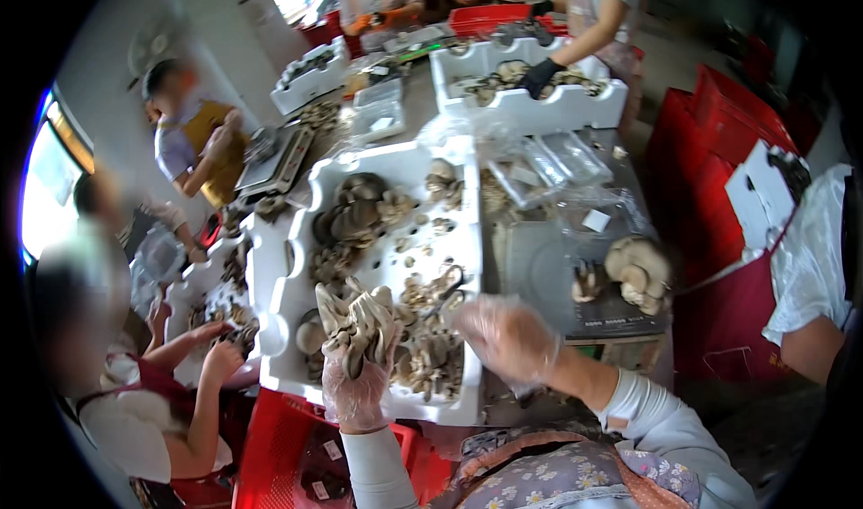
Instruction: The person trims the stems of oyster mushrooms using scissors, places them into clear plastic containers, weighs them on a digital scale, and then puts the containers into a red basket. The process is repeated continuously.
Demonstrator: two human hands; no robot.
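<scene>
Here's the left hand (355,390), sleeved in a clear plastic glove, at lower centre of the frame, and its fingers are wrapped round the base of a pale grey-brown cluster of fan-shaped mushrooms (356,322)! That cluster stands upright, caps fanned above the grip, over the near part of a deep white foam box (475,203) with scalloped edges.

Across to the right hand (510,338), also in clear plastic, just off the box's right edge: the fingers look curled, but it's blurred, and I can't tell whether they grip anything.

Inside the box, big dark grey-brown mushroom caps (355,212) crowd the upper left, while small loose mushrooms (431,356) scatter down the right side.

Right of centre, a flat grey weighing scale (530,266) sits on the grey counter (418,96), with a large pale mushroom clump (640,271) on its right part. Above it, clear rectangular plastic trays (557,159) lie side by side.

Up top, a co-worker's black-gloved hand (541,78) reaches into another white foam box (575,106); bottom left, there's a bright red plastic crate (279,446).
</scene>
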